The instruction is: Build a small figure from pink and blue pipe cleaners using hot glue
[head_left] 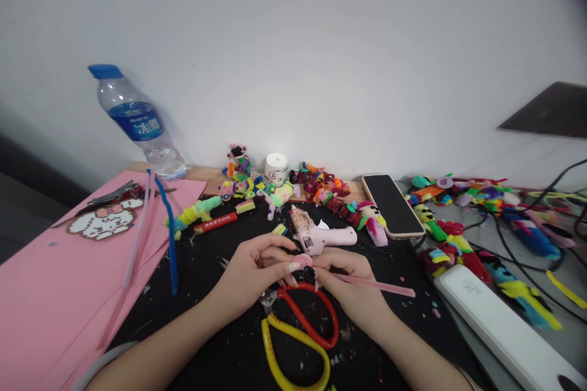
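Blue-capped bottle (pixel 137 121), white tub (pixel 276 168), contents unclear, beyond pink strip (pixel 383 285)

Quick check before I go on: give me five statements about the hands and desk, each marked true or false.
1. The bare left hand and bare right hand meet at a round, coiled pink piece. True.
2. A straight, narrow pink strip sticks out leftward from the right hand. False: it sticks out rightward.
3. Both loop handles of the metal-bladed scissors are red. False: one is red, the other yellow.
4. A pale pink glue gun lies just beyond the hands. True.
5. The flat, black-screened smartphone lies left of the glue gun. False: it lies right of it.
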Available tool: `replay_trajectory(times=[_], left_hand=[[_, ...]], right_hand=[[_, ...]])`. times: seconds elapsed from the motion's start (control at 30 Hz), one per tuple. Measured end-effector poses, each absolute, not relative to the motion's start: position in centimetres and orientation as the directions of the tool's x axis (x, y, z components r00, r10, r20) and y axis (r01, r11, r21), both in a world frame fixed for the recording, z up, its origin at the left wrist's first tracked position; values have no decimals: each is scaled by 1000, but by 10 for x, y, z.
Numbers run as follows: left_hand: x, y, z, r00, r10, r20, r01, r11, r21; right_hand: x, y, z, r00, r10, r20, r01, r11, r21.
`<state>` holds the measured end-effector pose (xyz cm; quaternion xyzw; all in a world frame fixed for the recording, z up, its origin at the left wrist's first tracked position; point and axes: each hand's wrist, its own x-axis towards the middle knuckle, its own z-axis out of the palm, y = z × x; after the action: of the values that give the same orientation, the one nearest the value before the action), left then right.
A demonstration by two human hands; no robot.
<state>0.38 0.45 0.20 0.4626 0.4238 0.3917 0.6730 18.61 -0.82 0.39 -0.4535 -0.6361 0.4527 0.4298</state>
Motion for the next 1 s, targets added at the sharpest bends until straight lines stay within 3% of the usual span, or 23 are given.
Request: replay_trajectory(times=[0.33,0.57,0.77,1.0], left_hand=[[2,3,-3,334,928,-166,-149,226,963],[0,8,-8,331,936,-119,-150,177,973],[-3,12,-3,114,993,-24,-29,27,999],[-12,22,-5,-51,998,-49,69,52,996]], right_hand=[[189,-6,4,-246,966,77,232,136,-963],[190,-5,8,-202,973,114,206,156,-966],[196,0,5,-52,988,146,239,154,-959],[199,-1,1,-13,986,167,291,163,-943]])
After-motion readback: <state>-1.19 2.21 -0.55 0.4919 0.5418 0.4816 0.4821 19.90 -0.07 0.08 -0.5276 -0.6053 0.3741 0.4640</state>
